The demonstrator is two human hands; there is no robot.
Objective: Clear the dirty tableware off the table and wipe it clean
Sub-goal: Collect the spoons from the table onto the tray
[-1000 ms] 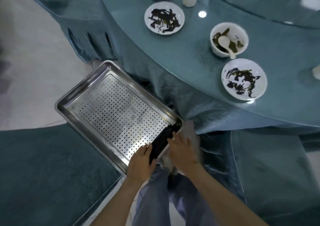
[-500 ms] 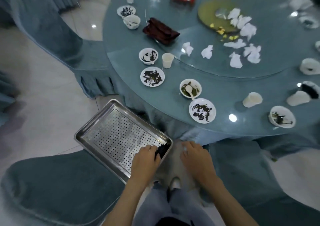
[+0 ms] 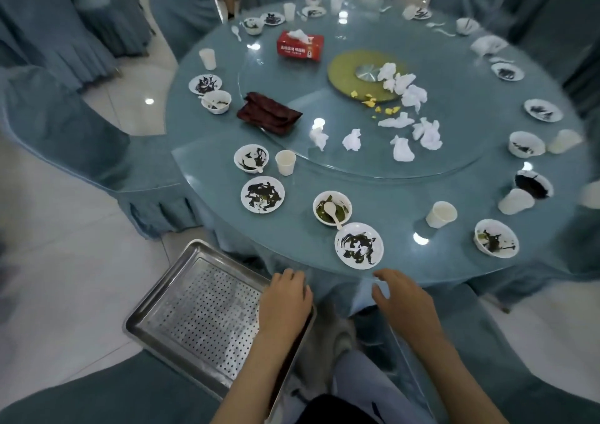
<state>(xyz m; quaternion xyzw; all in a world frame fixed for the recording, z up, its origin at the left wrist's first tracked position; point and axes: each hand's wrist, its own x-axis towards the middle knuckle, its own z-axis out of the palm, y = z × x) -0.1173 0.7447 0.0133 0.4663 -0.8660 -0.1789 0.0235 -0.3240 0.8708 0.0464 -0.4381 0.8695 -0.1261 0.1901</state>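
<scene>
Nearest the body: perforated steel tray (image 3: pixel 194 310), set low beside the table (image 3: pixel 389 196). Left hand (image 3: pixel 285 297) lies palm-down over the tray's right corner, fingers bent; whether they hold anything cannot be told. Right hand (image 3: pixel 402 300) is free, fingers loosely spread, holding nothing, just short of the table's rim. Next out: soiled plate (image 3: pixel 358 245), with the bowl with spoon (image 3: pixel 332 207) just beside it. Advised: steady the tray, lift the plate by its rim, keep it level, load flat pieces first. Farther: cups (image 3: pixel 441 214), tissues (image 3: pixel 412 95), tissue box (image 3: pixel 300 44).
</scene>
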